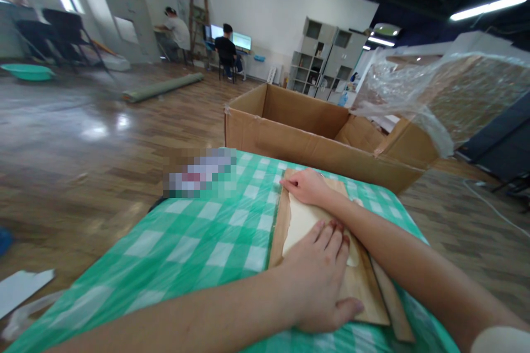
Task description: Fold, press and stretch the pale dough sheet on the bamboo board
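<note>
- Surface point(199, 242): one, covered with a green-and-white checked cloth; it carries the boards and both hands.
- Wooden board point(364, 292): one flat brown board lying at the right side of the surface, its long side running away from the viewer.
- Pale sheet point(304, 220): one light, cream-coloured piece lying flat on the wooden board, between the two hands.
- Narrow strip point(393, 303): one thin wooden slat just beside the board's right edge, partly under the right forearm.
- Left hand point(321, 281): one, palm down, fingers together and stretched forward, pressed flat on the near end of the pale sheet and the board; thumb out to the right along the board. It grips nothing.
- Right hand point(306, 186): one, palm down at the far end of the board, fingers pointing left over the top edge of the pale sheet; flat and not closed round anything. Forearm runs diagonally from the lower right.
- Cardboard box point(306, 132): one, open-topped, standing just beyond the far edge of the surface.
- Clear plastic wrap point(434, 94): one crumpled sheet at upper right, above the box's right end.
- Green basin point(27, 71): one, on the floor at far left.
- Rolled mat point(161, 87): one, lying on the floor.
- People: two seated at monitors by the back wall, well apart from the surface.
</note>
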{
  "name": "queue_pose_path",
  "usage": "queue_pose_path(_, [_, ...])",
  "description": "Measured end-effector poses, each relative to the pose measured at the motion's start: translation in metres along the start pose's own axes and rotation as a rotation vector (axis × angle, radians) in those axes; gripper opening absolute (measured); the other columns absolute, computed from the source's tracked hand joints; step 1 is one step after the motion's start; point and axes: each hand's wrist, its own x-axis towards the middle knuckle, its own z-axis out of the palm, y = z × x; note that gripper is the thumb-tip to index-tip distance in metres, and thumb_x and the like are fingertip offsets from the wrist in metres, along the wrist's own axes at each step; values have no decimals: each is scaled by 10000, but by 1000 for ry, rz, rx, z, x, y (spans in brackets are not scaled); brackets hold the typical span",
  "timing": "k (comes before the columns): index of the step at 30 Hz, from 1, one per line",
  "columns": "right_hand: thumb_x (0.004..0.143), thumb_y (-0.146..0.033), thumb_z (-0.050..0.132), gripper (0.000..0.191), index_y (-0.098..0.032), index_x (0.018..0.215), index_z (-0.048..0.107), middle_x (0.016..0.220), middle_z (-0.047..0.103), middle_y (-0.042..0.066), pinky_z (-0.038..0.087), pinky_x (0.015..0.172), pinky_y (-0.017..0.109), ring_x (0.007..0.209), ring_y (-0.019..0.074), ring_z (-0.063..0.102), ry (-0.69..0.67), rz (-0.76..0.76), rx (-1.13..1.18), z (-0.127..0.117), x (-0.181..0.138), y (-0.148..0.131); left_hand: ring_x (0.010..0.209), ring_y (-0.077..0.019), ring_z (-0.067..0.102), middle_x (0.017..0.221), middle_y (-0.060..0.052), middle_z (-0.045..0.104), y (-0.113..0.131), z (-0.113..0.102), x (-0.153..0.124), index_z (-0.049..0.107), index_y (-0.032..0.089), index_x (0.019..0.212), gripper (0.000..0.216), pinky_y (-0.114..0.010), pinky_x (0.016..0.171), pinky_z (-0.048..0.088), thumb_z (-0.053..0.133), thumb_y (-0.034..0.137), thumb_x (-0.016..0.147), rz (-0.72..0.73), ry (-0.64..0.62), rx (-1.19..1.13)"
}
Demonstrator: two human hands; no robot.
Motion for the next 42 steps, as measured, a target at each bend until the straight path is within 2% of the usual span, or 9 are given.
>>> queue_pose_path(3, [1062, -510, 450, 525, -199, 751, 736, 761, 743, 43, 271, 613, 313, 645, 164, 576, 0, 22, 15, 0, 6, 0, 1555, -397, 274, 1665, -260, 293, 0, -1, 0, 351, -6, 1585, 899, -539, 1274, 180, 280, 681, 1010, 5, 1, 0])
queue_pose_path(7, [1073, -424, 428, 410, -189, 886, 707, 899, 749, 78, 349, 701, 305, 799, 199, 631, 119, 88, 28, -6, 5, 0, 1552, -411, 272, 1660, -278, 290, -1, -2, -1, 338, -25, 1583, 904, -542, 1268, 182, 273, 674, 1012, 10, -16, -8])
queue_pose_path(13, [1063, -384, 437, 295, -163, 1063, 632, 1073, 699, 111, 413, 880, 302, 990, 218, 625, 223, -6, 159, -17, -30, 29, 1549, -397, 289, 1653, -276, 312, -2, 0, 0, 340, -14, 1585, 944, -525, 1273, 172, 262, 721, 998, 13, 4, 0])
queue_pose_path(20, [1060, -461, 423, 404, -197, 851, 647, 802, 723, 82, 350, 663, 314, 729, 219, 638, 30, 271, -42, -5, -79, 57, 1561, -391, 261, 1661, -274, 289, -1, 1, 0, 325, -26, 1589, 936, -526, 1273, 172, 254, 705, 1009, 18, 4, -1])
queue_pose_path(25, [1060, -499, 399, 532, -206, 688, 642, 798, 722, 102, 342, 654, 328, 737, 219, 629, 17, 261, -127, -8, -86, 48, 1571, -388, 229, 1673, -269, 256, -1, -2, 0, 305, -22, 1598, 922, -522, 1277, 177, 263, 690, 1013, 10, -31, -25])
queue_pose_path(30, [1034, -508, 464, 417, -194, 851, 669, 892, 724, 107, 355, 659, 325, 767, 226, 632, 84, 357, -148, -10, -87, 37, 1577, -387, 207, 1678, -278, 229, -1, -3, 0, 283, -24, 1604, 896, -527, 1284, 159, 280, 659, 1023, 12, -40, -54])
queue_pose_path(34, [1011, -545, 479, 422, -185, 957, 692, 829, 736, 113, 302, 599, 330, 707, 245, 643, 16, 468, -168, -11, -87, 31, 1574, -389, 221, 1671, -285, 246, 0, -4, 0, 294, -27, 1599, 928, -526, 1283, 169, 280, 693, 1013, 9, -35, -48])
queue_pose_path(38, [1018, -559, 439, 531, -207, 691, 665, 701, 709, 94, 266, 570, 337, 614, 208, 590, -53, 406, -106, -14, -90, 34, 1563, -387, 257, 1658, -278, 294, -1, -4, 1, 322, -19, 1590, 922, -527, 1276, 181, 273, 696, 1012, 7, -24, -29])
queue_pose_path(42, [1037, -517, 427, 567, -206, 602, 616, 680, 689, 68, 308, 610, 324, 616, 181, 556, 48, 278, -58, -13, -89, 43, 1559, -381, 271, 1656, -271, 309, -2, -1, 0, 334, -16, 1585, 913, -520, 1270, 190, 273, 692, 1011, 8, -2, -9])
